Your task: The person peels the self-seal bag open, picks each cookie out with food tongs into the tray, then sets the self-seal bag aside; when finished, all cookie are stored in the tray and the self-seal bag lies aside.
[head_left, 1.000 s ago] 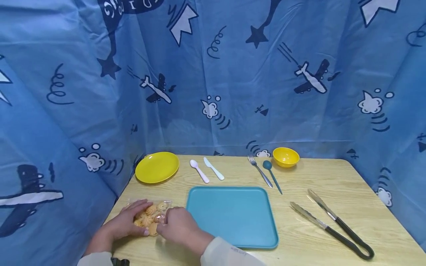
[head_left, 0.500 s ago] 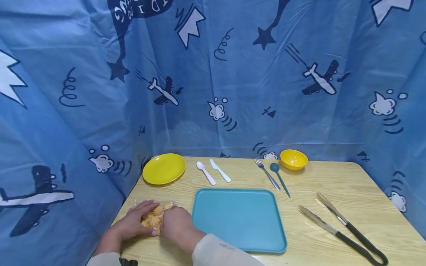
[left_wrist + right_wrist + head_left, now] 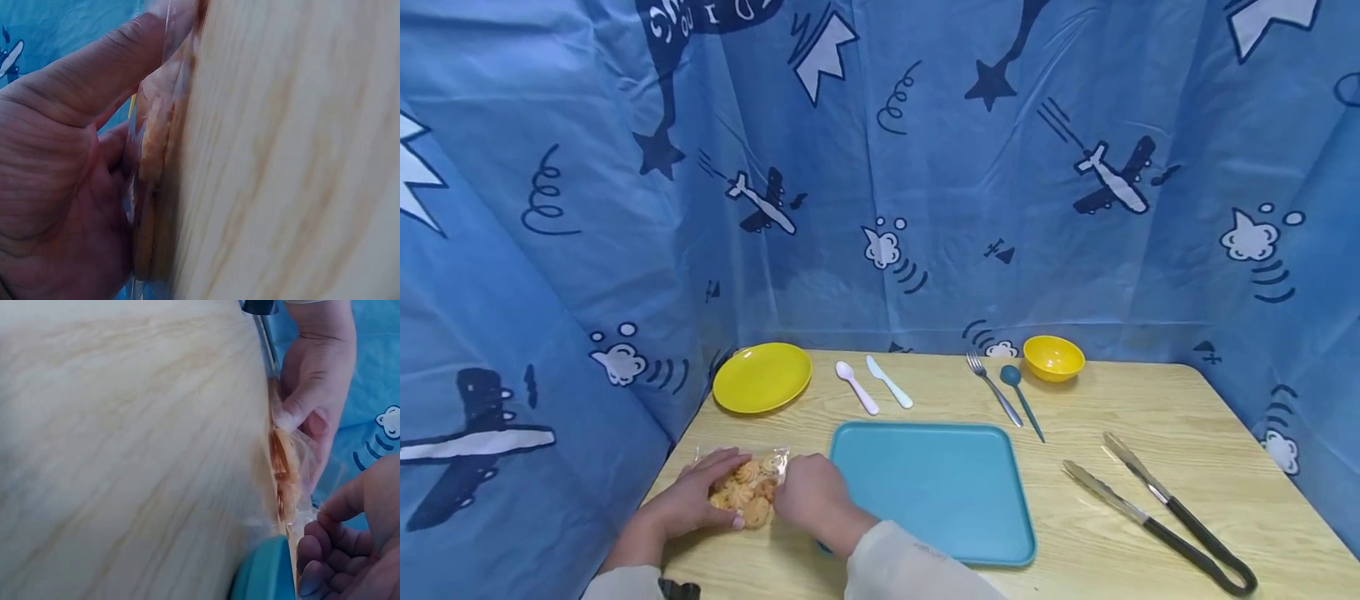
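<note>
A clear plastic bag of cookies lies at the front left of the table. My left hand holds it from the left, with the thumb along the near side and the fingers along the far side. In the left wrist view the thumb overlaps the clear film, and cookies show edge-on beside the palm. My right hand pinches the bag's right edge between thumb and forefinger, its other fingers curled in, as the right wrist view shows. That hand covers part of the left rim of a teal tray.
Behind the bag is a yellow plate. A pink spoon and a pale knife lie behind the tray, a fork and teal spoon farther right. A yellow bowl stands at back right, tongs at front right.
My right hand first went left over the cookies, then came back right, to the tray's edge, still at the bag. More cookies show now. My left hand stays on the bag.
</note>
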`<state>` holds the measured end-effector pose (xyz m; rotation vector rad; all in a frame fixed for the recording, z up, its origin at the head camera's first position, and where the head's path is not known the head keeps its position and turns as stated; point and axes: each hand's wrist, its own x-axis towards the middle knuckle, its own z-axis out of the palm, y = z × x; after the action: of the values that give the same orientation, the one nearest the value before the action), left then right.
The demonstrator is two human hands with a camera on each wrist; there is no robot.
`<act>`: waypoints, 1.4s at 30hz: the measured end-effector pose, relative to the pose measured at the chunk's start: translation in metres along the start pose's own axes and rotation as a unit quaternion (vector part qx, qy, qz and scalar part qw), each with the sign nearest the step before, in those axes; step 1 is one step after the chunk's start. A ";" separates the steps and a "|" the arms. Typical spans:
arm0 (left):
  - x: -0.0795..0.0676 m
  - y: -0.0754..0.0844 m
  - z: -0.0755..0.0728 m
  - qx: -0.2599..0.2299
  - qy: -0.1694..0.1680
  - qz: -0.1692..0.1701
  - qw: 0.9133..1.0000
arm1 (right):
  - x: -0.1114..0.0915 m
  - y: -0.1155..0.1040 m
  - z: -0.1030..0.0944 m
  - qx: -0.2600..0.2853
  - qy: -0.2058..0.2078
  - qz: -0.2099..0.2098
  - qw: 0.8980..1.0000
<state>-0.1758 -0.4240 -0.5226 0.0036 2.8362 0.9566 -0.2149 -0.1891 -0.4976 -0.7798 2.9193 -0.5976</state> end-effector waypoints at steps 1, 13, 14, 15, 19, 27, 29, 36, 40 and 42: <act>0.000 0.000 -0.002 -0.001 -0.001 0.001 1.000 | 0.000 0.000 -0.001 0.007 0.001 0.002 1.000; -0.002 -0.004 -0.011 0.001 -0.006 -0.001 1.000 | 0.005 0.000 -0.002 0.106 -0.008 -0.009 0.994; -0.003 -0.005 -0.010 0.001 -0.006 0.002 1.000 | 0.005 -0.001 -0.001 0.116 -0.012 -0.007 0.993; -0.004 -0.005 -0.009 0.001 -0.007 0.004 1.000 | 0.005 -0.001 -0.001 0.122 -0.013 -0.009 0.992; -0.005 -0.007 -0.004 0.004 -0.005 0.010 1.000 | 0.011 0.000 0.001 0.122 -0.009 -0.009 0.992; 0.001 -0.004 0.001 0.003 0.002 0.008 1.000 | 0.028 -0.007 0.010 -0.002 -0.019 -0.017 1.000; 0.002 -0.003 0.002 0.001 0.005 0.010 1.000 | 0.031 -0.009 0.012 -0.038 -0.016 -0.023 0.999; -0.001 -0.006 -0.002 0.002 0.012 0.007 1.000 | 0.035 -0.012 0.014 -0.076 0.004 -0.021 0.997; 0.000 -0.006 -0.002 0.008 0.006 0.005 1.000 | 0.033 -0.004 0.009 -0.060 0.004 -0.006 0.998; 0.000 -0.004 -0.002 0.007 0.002 0.003 1.000 | 0.032 0.000 0.007 -0.052 0.000 0.000 0.999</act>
<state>-0.1763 -0.4286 -0.5236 0.0132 2.8480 0.9390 -0.2413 -0.2074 -0.5028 -0.7887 2.9700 -0.4485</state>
